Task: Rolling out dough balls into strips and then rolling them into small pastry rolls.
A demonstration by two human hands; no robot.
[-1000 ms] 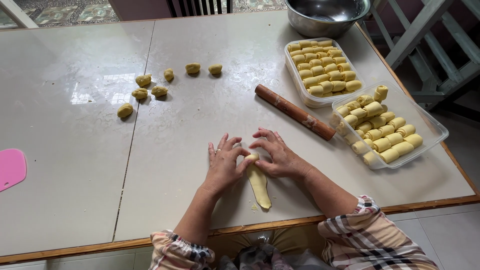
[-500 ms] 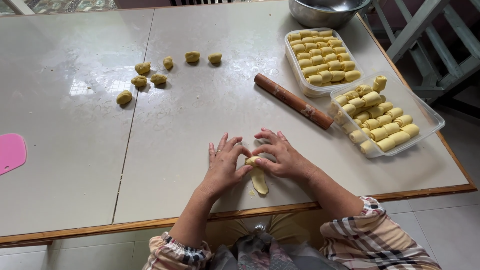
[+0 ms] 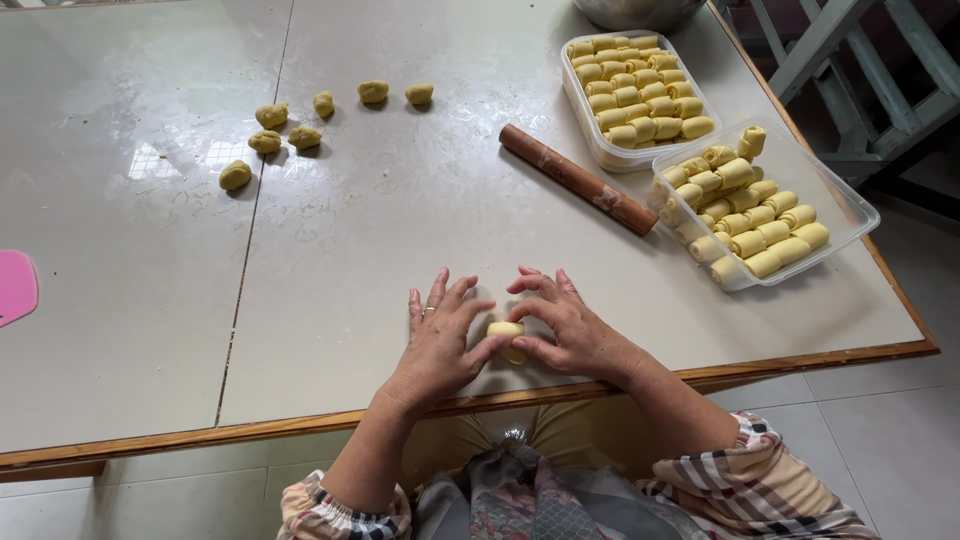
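A small roll of yellow dough [image 3: 505, 331] lies on the pale table [image 3: 400, 230] near its front edge. My left hand [image 3: 440, 340] and my right hand [image 3: 565, 325] press on it from either side with their fingertips. Only the top of the roll shows between the fingers.
A brown wooden rolling pin [image 3: 578, 179] lies to the upper right. Two clear plastic boxes [image 3: 690, 100] [image 3: 840, 205] hold several rolled dough pieces. Several dough lumps [image 3: 303, 137] sit at the upper left. A pink scraper [image 3: 15, 285] lies at the left edge, a metal bowl [image 3: 635, 12] at the top.
The long flat strip of dough has been rolled up toward me into a short roll. Both hands moved closer to the table's front edge.
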